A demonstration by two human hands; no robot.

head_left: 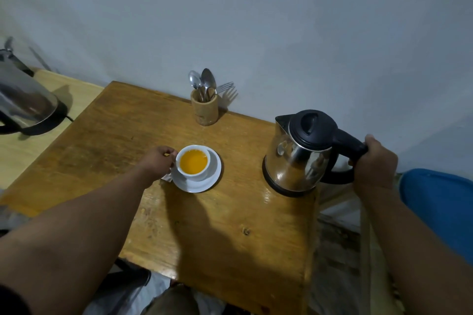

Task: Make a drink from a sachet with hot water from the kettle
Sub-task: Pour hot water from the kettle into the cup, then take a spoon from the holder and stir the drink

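A white cup point(195, 172) full of orange drink stands on a white saucer point(213, 176) in the middle of the wooden table point(230, 238). My left hand point(158, 161) grips the cup at its left side, where the handle is hidden by my fingers. A corner of a pale sachet point(167, 177) pokes out under that hand beside the saucer. The steel kettle point(297, 158) with its black lid stands upright on the table's right edge. My right hand point(375, 163) is closed around the kettle's black handle.
A wooden cup point(204, 110) holding spoons and a fork stands at the back by the wall. A second steel kettle point(24, 100) sits on a lighter table at the far left. Something blue point(440, 207) lies low at the right.
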